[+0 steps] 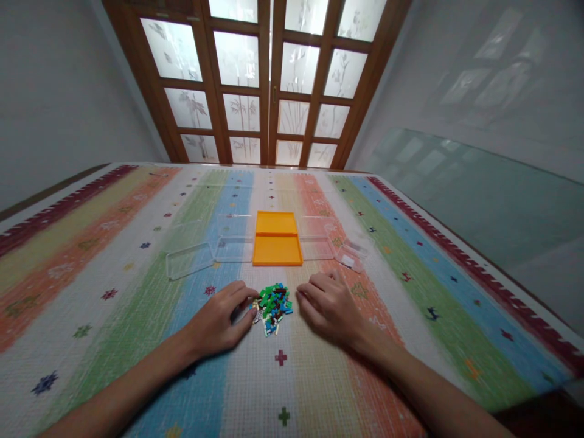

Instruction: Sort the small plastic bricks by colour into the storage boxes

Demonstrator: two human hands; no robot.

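A small heap of tiny building bricks (274, 306), green, blue, dark red and white, lies on the striped cloth between my hands. My left hand (219, 319) rests on the cloth just left of the heap, fingers curled, fingertips touching its left edge. My right hand (329, 307) lies palm down just right of the heap, fingers bent toward it, nothing visibly held. Behind the heap sits an open orange box (277, 250) with its lid (276, 222) folded back.
Several clear plastic boxes flank the orange one: one at the left (189, 260), one beside it (233, 248), one at the right (350, 255). The table (91, 255) carries a striped, colourful cloth. A glass pane (479, 201) stands along the right; wooden doors (269, 79) behind.
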